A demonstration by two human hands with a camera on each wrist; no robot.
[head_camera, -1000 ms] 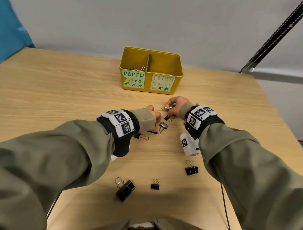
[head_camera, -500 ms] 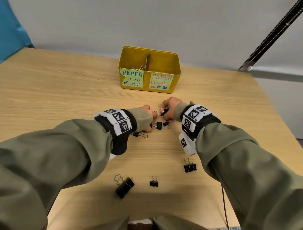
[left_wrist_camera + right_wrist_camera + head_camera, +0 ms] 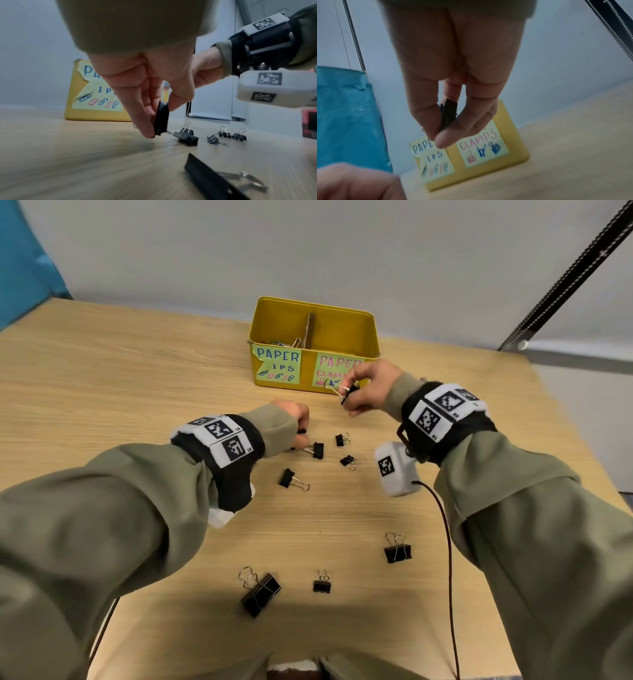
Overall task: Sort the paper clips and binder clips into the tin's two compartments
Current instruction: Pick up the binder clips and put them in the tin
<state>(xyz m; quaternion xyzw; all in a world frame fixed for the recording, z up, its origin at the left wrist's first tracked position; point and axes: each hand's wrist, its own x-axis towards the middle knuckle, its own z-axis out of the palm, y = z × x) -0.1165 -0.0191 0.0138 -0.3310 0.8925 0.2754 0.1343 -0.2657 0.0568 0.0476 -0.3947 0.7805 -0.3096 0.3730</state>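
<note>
The yellow tin (image 3: 373, 350) stands at the far middle of the table, split by a divider (image 3: 308, 330). Paper clips (image 3: 284, 341) lie in its left compartment. My right hand (image 3: 349, 395) hovers just in front of the "paper clamps" label and pinches a black binder clip (image 3: 448, 113) between thumb and fingers. Low over the table, my left hand (image 3: 299, 438) pinches another black binder clip (image 3: 161, 119), which stands on edge against the wood. In the head view the fingers mostly hide that clip.
Several black binder clips lie loose: one (image 3: 317, 450) right beside my left fingers, small ones (image 3: 342, 439) (image 3: 347, 461), one (image 3: 291, 479) nearer, and a large one (image 3: 260, 594) near the front edge. A cable (image 3: 445, 542) hangs from my right wrist.
My right hand has lifted off the table with its binder clip and moved up to the tin's front. My left hand has stayed low among the clips and taken hold of one.
</note>
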